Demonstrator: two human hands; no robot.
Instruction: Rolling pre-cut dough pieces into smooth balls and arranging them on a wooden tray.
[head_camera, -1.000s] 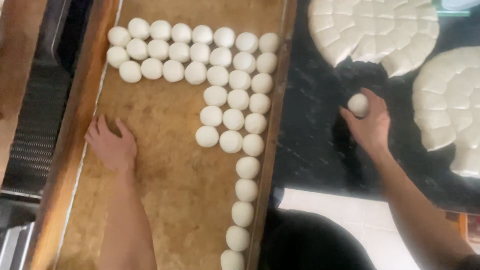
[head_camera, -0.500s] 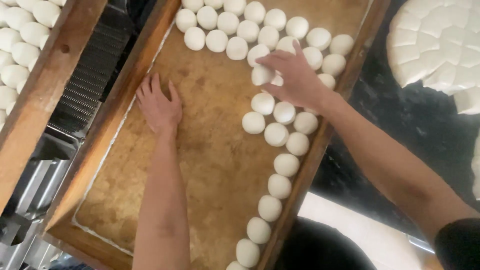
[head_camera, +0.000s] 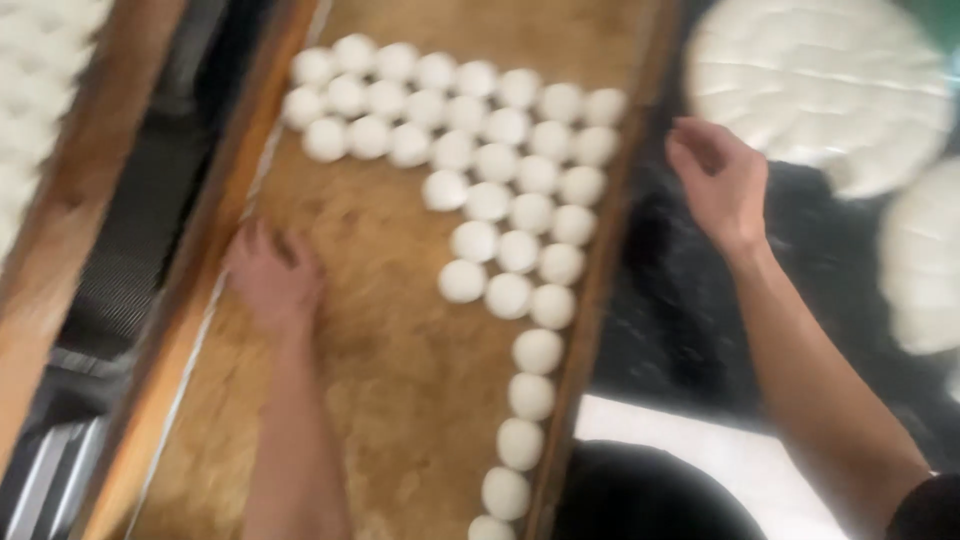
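Observation:
Several round white dough balls (head_camera: 505, 190) lie in rows on a long wooden tray (head_camera: 400, 400) lined with brown cloth. My left hand (head_camera: 272, 275) rests flat on the cloth near the tray's left rim, fingers spread, holding nothing. My right hand (head_camera: 720, 185) hovers over the dark counter (head_camera: 680, 330) just right of the tray, fingers loosely curled and empty. A large round slab of scored white dough (head_camera: 820, 85) lies beyond it.
A second scored dough slab (head_camera: 925, 265) sits at the right edge. Another wooden tray with dough balls (head_camera: 45, 60) shows at the far left, over a metal grille (head_camera: 130, 260). A white surface (head_camera: 720, 460) lies at the bottom.
My right hand has left the rows of dough balls and moved right over the dark counter. The left hand stays flat on the tray cloth.

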